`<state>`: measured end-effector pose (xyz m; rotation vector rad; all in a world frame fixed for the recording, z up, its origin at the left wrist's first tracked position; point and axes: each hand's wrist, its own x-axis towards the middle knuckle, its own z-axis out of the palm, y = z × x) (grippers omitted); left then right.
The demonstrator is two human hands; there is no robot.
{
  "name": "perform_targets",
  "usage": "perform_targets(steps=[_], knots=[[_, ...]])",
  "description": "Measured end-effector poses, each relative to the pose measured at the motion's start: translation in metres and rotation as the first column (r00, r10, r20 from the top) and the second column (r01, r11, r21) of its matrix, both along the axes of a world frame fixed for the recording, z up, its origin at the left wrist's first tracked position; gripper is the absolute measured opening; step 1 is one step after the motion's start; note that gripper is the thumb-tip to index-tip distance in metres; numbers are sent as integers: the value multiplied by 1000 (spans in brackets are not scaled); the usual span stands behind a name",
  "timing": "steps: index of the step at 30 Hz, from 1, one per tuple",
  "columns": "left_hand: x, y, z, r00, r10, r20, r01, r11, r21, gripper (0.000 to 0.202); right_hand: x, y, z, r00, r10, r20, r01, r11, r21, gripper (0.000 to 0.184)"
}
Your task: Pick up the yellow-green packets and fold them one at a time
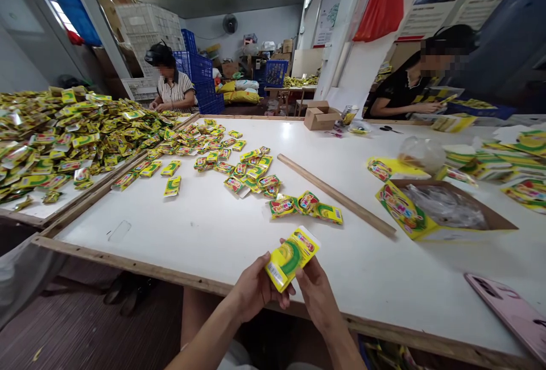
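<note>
A small yellow-and-green crayon box [290, 257] is held tilted over the table's front edge, its printed face and barcode turned up and a pale flap at its top end. My left hand [259, 286] grips its left and lower side. From the right, my right hand [316, 287] closes on the same box, thumb at its edge. Just beyond my hands lie a few similar boxes [305, 205] on the white tabletop [191, 250]. Farther off, more of them form a loose pile [252, 169]. Fingers under the box are partly hidden.
A wooden strip [336, 193] crosses the table. To its right stands an open display carton [443, 210] with clear plastic inside; a pink phone [507, 316] lies nearer. A large heap of packets [85, 136] covers the left table. Two people [174, 88] work across from me.
</note>
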<state>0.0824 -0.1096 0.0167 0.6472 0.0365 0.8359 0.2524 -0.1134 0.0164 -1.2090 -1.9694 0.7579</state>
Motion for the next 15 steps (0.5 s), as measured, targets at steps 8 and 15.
perform_targets(steps=[8, 15], knots=[[8, -11, 3, 642, 732, -230, -606, 667, 433, 38, 8, -2, 7, 969, -184, -164, 146, 965, -216, 65], [8, -7, -1, 599, 734, -322, -608, 677, 413, 42, -29, -10, 23, 817, -493, -299, 327, 823, -465, 71]])
